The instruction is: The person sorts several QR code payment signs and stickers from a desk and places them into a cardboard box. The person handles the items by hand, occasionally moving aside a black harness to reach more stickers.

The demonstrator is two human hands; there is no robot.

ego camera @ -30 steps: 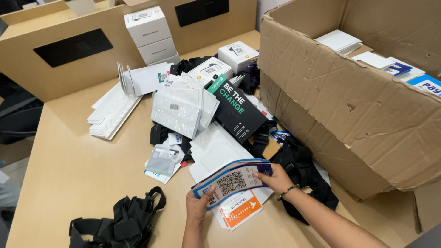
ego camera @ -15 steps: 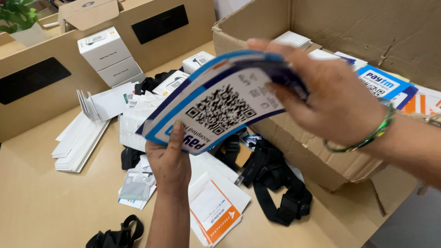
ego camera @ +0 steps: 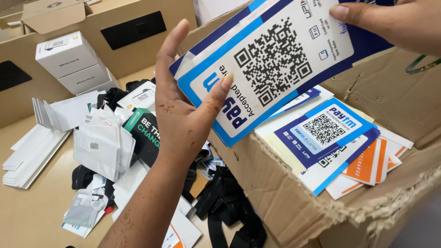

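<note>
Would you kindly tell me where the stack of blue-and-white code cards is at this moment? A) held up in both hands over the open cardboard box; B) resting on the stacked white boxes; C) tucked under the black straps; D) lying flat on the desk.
A: the left hand and right hand grip the stack of cards above the cardboard box.

Right hand (ego camera: 390,23) cut off by top and right edges, only thumb and knuckles show. Card stack (ego camera: 275,69) runs off the top; lower cards hidden behind the front one. Left hand (ego camera: 183,119) palm hidden, fingertips behind stack.
</note>
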